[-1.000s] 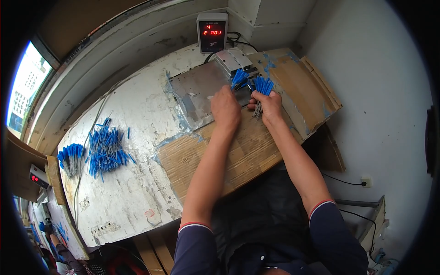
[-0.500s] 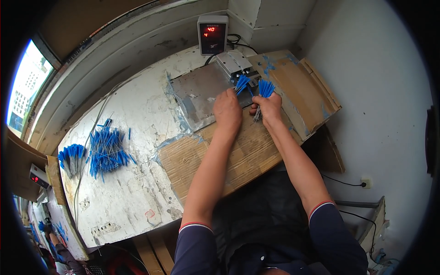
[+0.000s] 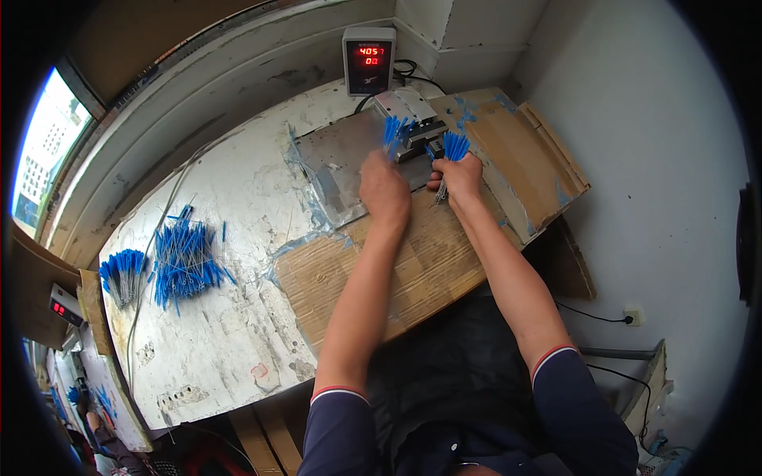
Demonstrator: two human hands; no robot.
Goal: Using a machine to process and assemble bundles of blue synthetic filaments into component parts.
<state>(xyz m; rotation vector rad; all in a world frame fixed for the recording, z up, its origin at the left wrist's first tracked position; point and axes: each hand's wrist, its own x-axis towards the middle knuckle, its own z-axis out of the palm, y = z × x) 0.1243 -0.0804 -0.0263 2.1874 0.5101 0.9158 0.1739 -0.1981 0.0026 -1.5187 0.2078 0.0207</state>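
My left hand (image 3: pixel 384 186) is closed round a bunch of thin wires with blue plastic ends (image 3: pixel 394 131), its blue ends spread upward. A second, tighter bunch of blue-ended wires (image 3: pixel 456 146) stands upright in my right hand (image 3: pixel 462 176), with the grey wire ends hanging below the fist. Between and just beyond both hands is a small metal device (image 3: pixel 419 136) with dark blocks at its front. Under the left hand lies a metal plate (image 3: pixel 333 163). Some fingers of both hands are hidden, and the left is slightly blurred.
At the left of the worn white table (image 3: pixel 246 317) lie a crossed pile of blue-ended wires (image 3: pixel 189 262) and a smaller bunch (image 3: pixel 125 276). A counter box with red digits (image 3: pixel 369 63) stands at the back. Cardboard (image 3: pixel 341 278) covers the near edge. Another person's arm shows at lower left.
My left hand has moved slightly left, away from the device, and its wires have fanned out. The right hand has shifted a little left and up. The red digits on the counter differ.
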